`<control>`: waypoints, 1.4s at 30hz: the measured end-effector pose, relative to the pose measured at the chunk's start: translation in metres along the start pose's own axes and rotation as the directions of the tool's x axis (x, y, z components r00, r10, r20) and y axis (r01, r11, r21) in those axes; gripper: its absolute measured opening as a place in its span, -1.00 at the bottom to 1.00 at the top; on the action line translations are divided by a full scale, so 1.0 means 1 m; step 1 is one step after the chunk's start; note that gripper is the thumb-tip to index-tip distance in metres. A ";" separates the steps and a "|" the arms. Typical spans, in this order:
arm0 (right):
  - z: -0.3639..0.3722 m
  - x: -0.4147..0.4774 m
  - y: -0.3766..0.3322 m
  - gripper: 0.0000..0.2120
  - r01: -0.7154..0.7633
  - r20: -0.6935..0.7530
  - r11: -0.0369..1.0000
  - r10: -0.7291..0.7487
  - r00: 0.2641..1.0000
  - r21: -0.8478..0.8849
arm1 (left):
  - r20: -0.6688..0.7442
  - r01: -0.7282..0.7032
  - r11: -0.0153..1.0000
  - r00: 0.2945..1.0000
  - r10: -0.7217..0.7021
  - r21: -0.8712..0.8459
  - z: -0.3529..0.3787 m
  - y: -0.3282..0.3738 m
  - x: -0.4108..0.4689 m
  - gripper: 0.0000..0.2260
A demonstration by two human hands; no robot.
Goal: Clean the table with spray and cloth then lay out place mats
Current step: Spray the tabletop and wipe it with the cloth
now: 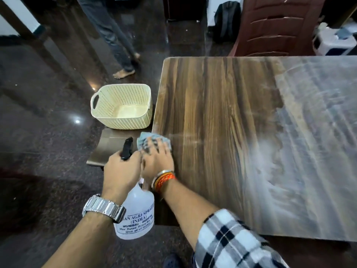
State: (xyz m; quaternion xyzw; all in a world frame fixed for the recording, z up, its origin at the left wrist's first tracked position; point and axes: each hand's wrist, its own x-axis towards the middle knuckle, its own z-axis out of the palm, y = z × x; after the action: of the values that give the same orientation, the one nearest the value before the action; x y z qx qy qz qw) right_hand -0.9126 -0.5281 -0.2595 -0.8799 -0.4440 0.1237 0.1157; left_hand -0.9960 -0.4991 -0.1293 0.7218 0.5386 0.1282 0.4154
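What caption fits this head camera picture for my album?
The right hand presses a blue cloth at the edge of the wooden table while the left hand grips a spray bottle.

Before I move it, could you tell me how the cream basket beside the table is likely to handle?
The basket looks empty with perforated plastic walls, so it is probably light and fairly stiff. Its wide flat base suggests it will not tip easily. On the smooth low brown surface it may slide when pushed.
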 end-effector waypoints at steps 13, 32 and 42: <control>-0.046 -0.061 0.200 -0.48 -0.622 -0.237 0.772 0.633 0.737 0.130 | 0.126 0.017 0.999 0.992 -0.012 -0.037 0.041 0.035 0.005 -0.67; -0.036 -0.227 0.202 -0.53 -0.477 -0.149 0.878 0.467 0.871 -0.037 | 0.518 -0.195 0.980 0.842 0.148 0.037 0.113 0.052 -0.097 -0.77; -0.091 -0.310 0.412 -0.40 -0.852 -0.248 0.512 0.845 0.474 0.114 | 0.591 -0.245 0.967 0.791 0.155 0.074 0.204 0.093 -0.159 -0.79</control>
State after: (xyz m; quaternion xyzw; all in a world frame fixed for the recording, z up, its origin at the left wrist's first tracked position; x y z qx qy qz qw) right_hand -0.7512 -1.0266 -0.2672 -0.9931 0.0678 0.0372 0.0879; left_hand -0.8657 -0.7403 -0.1458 0.8077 0.3145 -0.0948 0.4896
